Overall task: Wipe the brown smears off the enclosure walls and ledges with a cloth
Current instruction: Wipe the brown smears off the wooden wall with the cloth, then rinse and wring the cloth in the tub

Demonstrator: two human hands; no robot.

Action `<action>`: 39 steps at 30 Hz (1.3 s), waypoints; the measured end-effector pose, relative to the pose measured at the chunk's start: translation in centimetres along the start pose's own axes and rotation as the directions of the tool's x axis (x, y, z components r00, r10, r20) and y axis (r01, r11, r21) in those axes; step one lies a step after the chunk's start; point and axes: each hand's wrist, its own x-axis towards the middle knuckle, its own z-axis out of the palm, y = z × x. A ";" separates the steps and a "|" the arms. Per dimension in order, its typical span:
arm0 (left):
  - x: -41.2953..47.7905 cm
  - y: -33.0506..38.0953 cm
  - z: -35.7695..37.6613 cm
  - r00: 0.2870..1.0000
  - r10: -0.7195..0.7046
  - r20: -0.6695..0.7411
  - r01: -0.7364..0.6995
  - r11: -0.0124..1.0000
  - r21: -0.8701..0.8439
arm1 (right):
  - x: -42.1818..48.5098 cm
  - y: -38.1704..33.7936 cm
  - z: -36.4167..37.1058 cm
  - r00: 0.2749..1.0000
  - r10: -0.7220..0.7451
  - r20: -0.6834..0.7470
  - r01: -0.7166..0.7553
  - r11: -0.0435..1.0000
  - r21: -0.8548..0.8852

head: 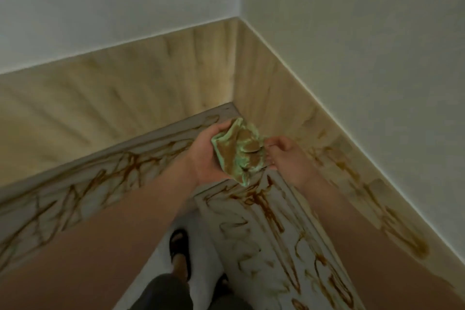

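A crumpled green cloth (239, 152), stained brown, is held over the inner corner of the enclosure. My left hand (207, 156) cups it from the left, fingers curled round its top edge. My right hand (285, 156) pinches the cloth's right edge with its fingertips. Brown smears run along the grey ledge on the left (100, 184), over the ledge and white wall below my hands (266, 221), and across the wooden wall panel on the right (364, 184).
Light wooden panels (125, 88) line the lower walls, meeting in a corner, with white wall (352, 33) above. My foot in a black sandal (180, 251) stands on the pale floor between the ledges.
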 end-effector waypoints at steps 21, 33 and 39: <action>-43.5 -25.9 -27.2 0.696 0.271 -0.664 -0.521 0.828 -0.208 | -25.1 -5.7 44.0 0.364 -0.246 0.898 0.788 0.595 -0.156; -67.7 -60.7 -29.0 0.337 0.108 -0.935 -0.866 0.427 -0.262 | -60.2 8.3 59.6 0.024 -0.160 0.987 0.876 0.478 0.057; -76.5 -75.9 -29.0 0.033 -0.259 -0.965 -0.979 0.184 -0.083 | -75.1 15.4 65.1 0.015 0.007 1.000 0.716 0.698 -0.016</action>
